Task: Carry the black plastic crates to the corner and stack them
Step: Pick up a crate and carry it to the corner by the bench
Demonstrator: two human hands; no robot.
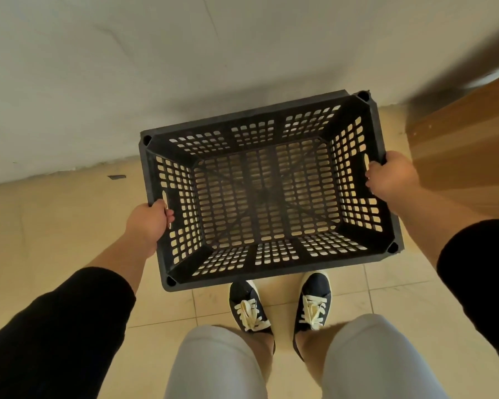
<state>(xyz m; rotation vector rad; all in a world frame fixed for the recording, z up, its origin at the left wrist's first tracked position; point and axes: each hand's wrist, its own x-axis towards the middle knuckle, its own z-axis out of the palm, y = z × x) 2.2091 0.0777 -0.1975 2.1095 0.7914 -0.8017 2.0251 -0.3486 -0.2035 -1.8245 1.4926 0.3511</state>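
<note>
The crate (pixel 267 194) at centre frame is black, its walls and bottom pierced with a grid of small rectangular holes. Below it, 2 navy shoes (pixel 249 305) carry cream laces. Both sleeves (pixel 58 326) are black; the shorts (pixel 216 364) pale grey. The floor (pixel 41 226) is beige tile, the wall (pixel 127 67) off-white, and the panel (pixel 473 133) at right wood-brown.

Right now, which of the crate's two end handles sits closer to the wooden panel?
The handle gripped by the right hand; that end of the black crate lies beside the wooden panel. The left hand holds the opposite end.
</note>
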